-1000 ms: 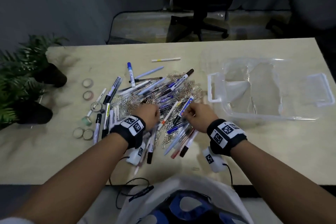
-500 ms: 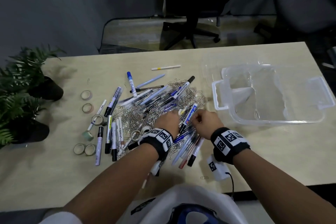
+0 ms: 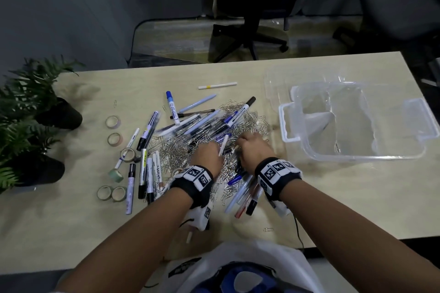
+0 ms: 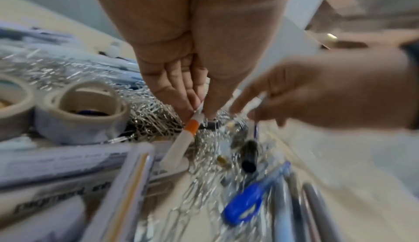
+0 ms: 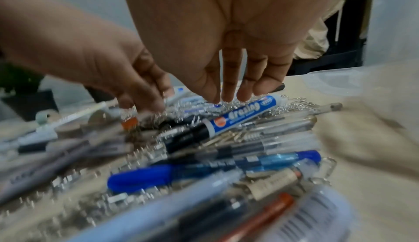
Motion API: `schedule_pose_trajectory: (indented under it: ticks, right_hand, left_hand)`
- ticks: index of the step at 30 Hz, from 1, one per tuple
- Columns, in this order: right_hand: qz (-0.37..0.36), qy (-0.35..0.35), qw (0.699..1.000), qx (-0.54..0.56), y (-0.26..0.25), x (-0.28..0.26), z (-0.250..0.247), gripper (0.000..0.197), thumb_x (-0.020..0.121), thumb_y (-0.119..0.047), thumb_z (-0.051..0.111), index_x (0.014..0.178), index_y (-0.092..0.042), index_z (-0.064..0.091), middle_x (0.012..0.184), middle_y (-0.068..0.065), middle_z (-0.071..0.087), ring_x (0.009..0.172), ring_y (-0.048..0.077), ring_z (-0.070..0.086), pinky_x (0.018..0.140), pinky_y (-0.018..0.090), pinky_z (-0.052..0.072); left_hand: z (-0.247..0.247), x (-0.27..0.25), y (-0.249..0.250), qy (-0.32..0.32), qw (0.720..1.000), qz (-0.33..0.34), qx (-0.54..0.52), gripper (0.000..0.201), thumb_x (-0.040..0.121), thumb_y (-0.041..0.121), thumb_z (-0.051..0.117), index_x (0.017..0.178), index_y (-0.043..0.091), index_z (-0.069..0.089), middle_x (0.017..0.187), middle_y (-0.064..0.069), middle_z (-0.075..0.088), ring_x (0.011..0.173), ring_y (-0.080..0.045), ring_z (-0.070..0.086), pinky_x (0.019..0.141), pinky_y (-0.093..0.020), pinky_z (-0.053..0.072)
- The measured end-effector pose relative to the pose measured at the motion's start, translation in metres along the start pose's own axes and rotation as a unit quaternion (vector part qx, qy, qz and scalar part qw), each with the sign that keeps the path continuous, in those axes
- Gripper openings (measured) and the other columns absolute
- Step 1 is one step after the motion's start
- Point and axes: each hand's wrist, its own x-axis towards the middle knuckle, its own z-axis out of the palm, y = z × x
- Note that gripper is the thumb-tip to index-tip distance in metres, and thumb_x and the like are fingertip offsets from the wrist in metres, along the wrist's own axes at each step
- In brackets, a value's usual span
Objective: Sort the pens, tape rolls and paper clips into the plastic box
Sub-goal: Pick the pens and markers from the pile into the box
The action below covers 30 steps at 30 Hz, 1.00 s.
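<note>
Right wrist view: blue marker (image 5: 240, 116) label reads "erasing", under right hand (image 5: 226, 48).

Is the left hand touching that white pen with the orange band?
Touching. In the left wrist view, the left hand pinches the white pen with the orange band between thumb and fingers.

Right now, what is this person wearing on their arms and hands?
The forearms and hands are bare: no sleeves, no gloves. Each wrist carries a black band set with white squares printed in black square-code patterns; the right wrist's band matches. A white marked block hangs under each wrist, trailing a thin black cable.
</note>
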Motion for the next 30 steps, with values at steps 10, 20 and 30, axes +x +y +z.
schedule_pose_trajectory:
  ticks: [10,20,30]
  right_hand:
    - [0.014,-0.038,0.999,0.020,0.002,0.007,0.007,0.021,0.094,-0.014,0.062,0.115,-0.015,0.063,0.110,0.004,0.060,0.096,0.020,0.060,0.084,0.031,0.055]
    - [0.059,-0.081,0.995,0.020,0.003,0.016,0.003,0.018,0.090,-0.018,0.070,0.106,-0.011,0.066,0.102,0.004,0.057,0.074,0.017,0.064,0.069,0.033,0.062]
    - [0.010,-0.124,0.991,-0.055,-0.006,0.014,-0.006,0.030,0.088,-0.021,0.069,0.116,-0.016,0.062,0.119,0.004,0.058,0.106,0.023,0.059,0.092,0.043,0.056]
  left_hand:
    - [-0.009,0.007,-0.016,-0.018,0.991,-0.061,-0.118,0.016,0.082,0.018,0.077,0.093,0.015,0.065,0.086,-0.002,0.070,0.073,-0.017,0.068,0.071,-0.030,0.056]
    - [-0.024,0.003,-0.035,-0.001,0.995,-0.061,-0.075,0.017,0.085,0.024,0.075,0.088,0.013,0.063,0.078,-0.003,0.067,0.072,-0.021,0.065,0.069,-0.029,0.052]
    - [-0.039,-0.001,-0.049,0.027,0.995,-0.068,-0.067,0.009,0.089,0.018,0.064,0.090,0.013,0.056,0.073,0.000,0.057,0.062,-0.018,0.055,0.058,-0.027,0.040]
